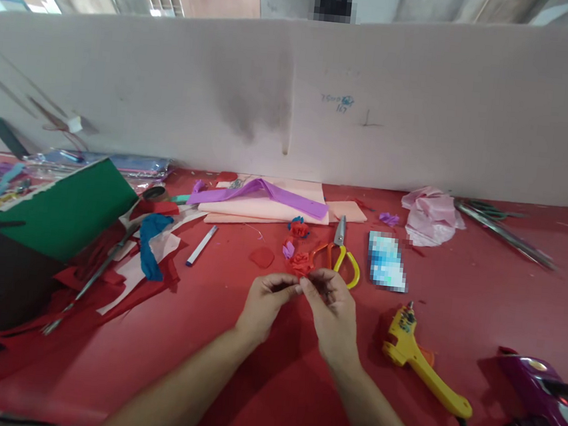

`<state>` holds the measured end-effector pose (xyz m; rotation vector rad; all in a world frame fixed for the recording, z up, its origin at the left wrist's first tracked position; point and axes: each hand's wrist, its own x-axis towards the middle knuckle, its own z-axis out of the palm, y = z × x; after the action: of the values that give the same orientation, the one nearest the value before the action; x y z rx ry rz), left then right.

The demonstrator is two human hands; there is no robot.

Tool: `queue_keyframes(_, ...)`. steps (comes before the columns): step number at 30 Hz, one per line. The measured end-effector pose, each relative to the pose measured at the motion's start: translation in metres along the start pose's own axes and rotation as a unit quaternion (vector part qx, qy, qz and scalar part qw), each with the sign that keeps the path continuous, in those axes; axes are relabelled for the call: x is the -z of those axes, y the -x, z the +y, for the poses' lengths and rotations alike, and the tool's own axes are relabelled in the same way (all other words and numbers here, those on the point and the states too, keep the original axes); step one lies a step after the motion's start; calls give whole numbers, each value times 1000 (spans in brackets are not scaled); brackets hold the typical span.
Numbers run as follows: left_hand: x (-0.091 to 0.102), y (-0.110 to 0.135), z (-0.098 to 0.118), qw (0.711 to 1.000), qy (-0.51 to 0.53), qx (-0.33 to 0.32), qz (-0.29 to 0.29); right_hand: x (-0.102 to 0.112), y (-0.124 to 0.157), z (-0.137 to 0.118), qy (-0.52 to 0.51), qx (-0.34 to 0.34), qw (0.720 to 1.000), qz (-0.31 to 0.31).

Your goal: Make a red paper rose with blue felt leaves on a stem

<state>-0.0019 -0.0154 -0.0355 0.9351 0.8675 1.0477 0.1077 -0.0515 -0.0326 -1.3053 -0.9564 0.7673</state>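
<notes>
My left hand (264,305) and my right hand (333,317) meet at the fingertips in the middle, thumbs and fingers pinched together. Between them is a small piece of red crepe paper (302,276), mostly hidden by the fingers. Just beyond the fingertips show a ruffled red paper flower (302,261) and a small purple one (288,249); whether they touch my hands I cannot tell. Farther back is a red and blue paper flower (299,226). Scissors (349,266) with yellow and orange handles lie close beyond my right hand. A red paper petal (262,258) rests beyond my left hand.
A yellow glue gun (415,363) and a purple corded device (543,392) lie right. Behind are a blurred-out rectangle (387,262), pink paper (431,217), folded peach paper (264,208) and a purple strip (285,198). Left are a marker (201,245), paper scraps (153,247) and a green board (68,209).
</notes>
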Motion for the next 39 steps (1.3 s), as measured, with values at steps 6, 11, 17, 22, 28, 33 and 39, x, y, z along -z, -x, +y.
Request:
queue_keyframes(6,0,-2,2,998,53,27,-12,2,-3,4,-110,-29,993,-19)
queue_keyframes(11,2,-4,1,994,90,51,-28,1,-6,6,-140,-57,988,-31)
queue_keyframes(17,7,-11,-2,987,129,92,-5,12,1,-11,14,-30,999,21)
queue_keyframes(22,10,-13,2,986,135,101,5,87,24,-34,365,88,923,88)
queue_keyframes(28,9,-8,6,977,163,139,-17,168,47,-4,705,76,705,2)
queue_keyframes(33,10,-9,7,976,173,127,-25,175,48,21,733,47,678,-28)
queue_keyframes(39,10,-10,7,972,196,132,-11,176,41,20,698,58,712,-43)
